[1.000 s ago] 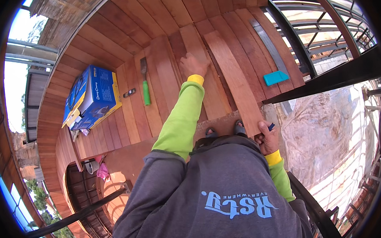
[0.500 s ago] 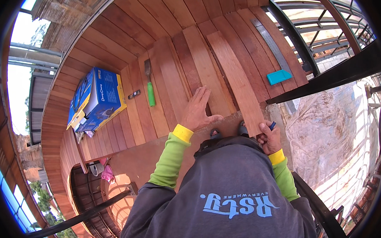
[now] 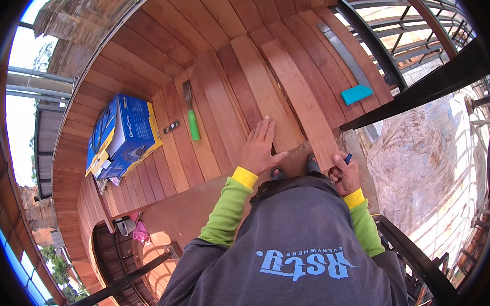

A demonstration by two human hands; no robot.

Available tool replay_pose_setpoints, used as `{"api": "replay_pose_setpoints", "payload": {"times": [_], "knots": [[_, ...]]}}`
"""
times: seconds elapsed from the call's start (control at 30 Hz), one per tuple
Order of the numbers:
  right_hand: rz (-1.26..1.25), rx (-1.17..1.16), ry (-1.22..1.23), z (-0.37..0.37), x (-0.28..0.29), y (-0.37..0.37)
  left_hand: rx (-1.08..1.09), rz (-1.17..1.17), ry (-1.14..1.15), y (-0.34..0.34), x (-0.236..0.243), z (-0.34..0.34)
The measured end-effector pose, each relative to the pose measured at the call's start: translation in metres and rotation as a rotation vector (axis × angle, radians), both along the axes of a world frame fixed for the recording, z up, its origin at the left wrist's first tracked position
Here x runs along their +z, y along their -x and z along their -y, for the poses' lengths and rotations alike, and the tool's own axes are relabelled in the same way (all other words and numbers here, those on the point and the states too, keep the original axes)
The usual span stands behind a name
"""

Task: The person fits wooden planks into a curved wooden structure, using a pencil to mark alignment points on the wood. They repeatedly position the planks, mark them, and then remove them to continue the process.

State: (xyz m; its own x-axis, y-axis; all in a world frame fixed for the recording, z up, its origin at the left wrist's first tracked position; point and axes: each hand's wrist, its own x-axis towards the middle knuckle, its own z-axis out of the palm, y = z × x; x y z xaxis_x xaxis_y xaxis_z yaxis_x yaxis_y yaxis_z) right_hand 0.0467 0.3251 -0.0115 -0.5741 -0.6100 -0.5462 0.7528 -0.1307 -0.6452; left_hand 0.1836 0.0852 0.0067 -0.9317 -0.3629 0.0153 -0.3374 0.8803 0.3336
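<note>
My left hand (image 3: 260,150) rests on the near ends of the bench boards, fingers stretched out and thumb spread, holding nothing. My right hand (image 3: 344,176) grips the near end of a loose reddish wooden board (image 3: 299,92). A blue pen-like thing (image 3: 348,157) pokes out of the same hand. That board lies on top of the bench slats (image 3: 267,88), its near end jutting past the bench edge toward me. To its right is a try square with a turquoise handle (image 3: 357,95) and a steel blade (image 3: 340,48).
Left of my hands lie a green-handled chisel (image 3: 193,126) and a small dark tool with a metal part (image 3: 171,127). Farther left stands a blue and yellow cardboard box (image 3: 127,131). A black metal beam (image 3: 417,95) borders the right side. Pink plastic (image 3: 141,231) lies low at left.
My left hand has shifted slightly right and toward me across the boards. My right hand keeps its grip on the board. The view has tilted a little.
</note>
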Motion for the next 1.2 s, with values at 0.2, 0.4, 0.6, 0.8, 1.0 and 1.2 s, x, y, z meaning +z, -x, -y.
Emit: {"api": "replay_pose_setpoints", "payload": {"times": [0.2, 0.4, 0.6, 0.8, 1.0, 1.2], "knots": [[0.008, -0.030, -0.023, -0.003, -0.015, -0.003, 0.007, -0.013, -0.014, 0.000, -0.002, 0.000], [0.023, -0.031, -0.053, -0.001, -0.022, -0.002, 0.002, -0.026, -0.037, -0.002, -0.002, 0.000], [0.030, -0.019, -0.104, 0.005, -0.015, 0.002, 0.013, -0.036, -0.046, -0.002, -0.004, 0.001], [0.017, 0.001, -0.137, 0.004, -0.018, 0.005, 0.033, -0.032, -0.053, 0.000, -0.001, -0.002], [0.035, 0.017, -0.159, 0.005, -0.014, 0.009, 0.055, -0.042, -0.032, 0.002, 0.002, -0.003], [-0.003, 0.075, -0.175, 0.004, -0.012, 0.011, 0.064, -0.058, -0.019, 0.000, -0.008, -0.002]]}}
